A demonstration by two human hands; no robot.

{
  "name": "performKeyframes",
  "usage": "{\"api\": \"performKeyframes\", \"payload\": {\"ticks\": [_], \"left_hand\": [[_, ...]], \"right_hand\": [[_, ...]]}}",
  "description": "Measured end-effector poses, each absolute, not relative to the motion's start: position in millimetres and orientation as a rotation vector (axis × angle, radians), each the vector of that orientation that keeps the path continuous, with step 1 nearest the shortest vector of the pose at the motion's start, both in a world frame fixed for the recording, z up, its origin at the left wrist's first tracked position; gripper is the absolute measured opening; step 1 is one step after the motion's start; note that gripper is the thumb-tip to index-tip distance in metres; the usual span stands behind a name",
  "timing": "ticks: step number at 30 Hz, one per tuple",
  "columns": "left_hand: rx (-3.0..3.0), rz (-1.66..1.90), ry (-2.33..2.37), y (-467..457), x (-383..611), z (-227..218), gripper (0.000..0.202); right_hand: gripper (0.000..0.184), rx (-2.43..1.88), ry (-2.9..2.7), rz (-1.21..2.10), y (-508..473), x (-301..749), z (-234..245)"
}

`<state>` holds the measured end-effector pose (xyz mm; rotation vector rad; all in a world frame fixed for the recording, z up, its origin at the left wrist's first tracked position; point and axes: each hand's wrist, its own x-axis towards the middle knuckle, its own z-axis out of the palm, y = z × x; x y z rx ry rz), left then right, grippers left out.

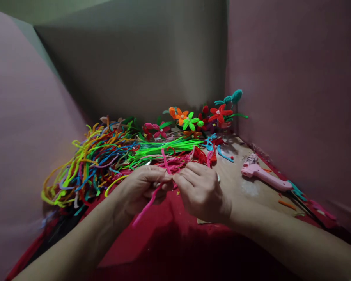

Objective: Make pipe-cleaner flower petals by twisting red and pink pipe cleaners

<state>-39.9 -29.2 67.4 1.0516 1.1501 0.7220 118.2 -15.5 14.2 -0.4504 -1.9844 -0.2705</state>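
Observation:
My left hand (143,187) and my right hand (200,189) meet at the middle of the view, both pinched on a pink pipe cleaner (148,205). One end of it sticks up between the fingertips and the other hangs down to the lower left. Just beyond the hands lies a big heap of loose pipe cleaners (105,156) in yellow, blue, green, pink and red. Behind the heap stand finished pipe-cleaner flowers (190,119) in orange, green, red, pink and teal.
A pink glue gun (263,173) lies on the brown board (236,179) to the right, with small scraps and a dark thin tool near it. A red cloth (163,234) covers the near surface. Pink walls close in left and right, a grey wall behind.

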Motion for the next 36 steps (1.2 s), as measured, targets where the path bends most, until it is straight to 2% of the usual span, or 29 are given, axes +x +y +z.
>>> {"api": "performKeyframes", "payload": {"ticks": [2, 4, 9, 11, 18, 22, 25, 28, 30, 33, 36], "left_hand": [[1.068, 0.731, 1.126, -25, -42, 66, 0.021], [1.171, 0.774, 1.161, -22, -44, 68, 0.018], [1.428, 0.778, 1.252, -18, -49, 75, 0.018], [1.520, 0.779, 1.332, -16, -49, 72, 0.022], [1.838, 0.925, 1.449, -5, -43, 47, 0.019], [2.011, 0.978, 1.472, 0, -38, 33, 0.016], [2.187, 0.987, 1.567, 5, -35, 25, 0.016], [2.163, 0.879, 1.581, 10, -37, 19, 0.017], [2.083, 0.820, 1.554, 13, -40, 17, 0.017], [2.081, 0.765, 1.506, 13, -42, 17, 0.018], [2.128, 0.716, 1.399, 9, -43, 18, 0.018]], "right_hand": [[0.027, -0.467, -1.992, -0.373, -13, 116, 11], [0.025, -0.502, -2.019, -0.254, -9, 115, 11], [0.017, -0.604, -2.000, 0.609, 9, 115, 18], [0.017, -0.659, -1.973, 0.821, 16, 115, 17], [0.020, -0.803, -1.802, 1.091, 22, 114, 6], [0.024, -0.847, -1.621, 1.362, 23, 111, 5], [0.020, -0.880, -1.573, 1.458, 25, 110, 2], [0.020, -0.955, -1.736, 1.269, 26, 112, -2], [0.021, -0.918, -1.880, 0.850, 25, 115, -3], [0.019, -0.635, -1.995, 0.171, 24, 120, 0], [0.024, -0.482, -2.162, -0.178, 25, 122, 4]]}}
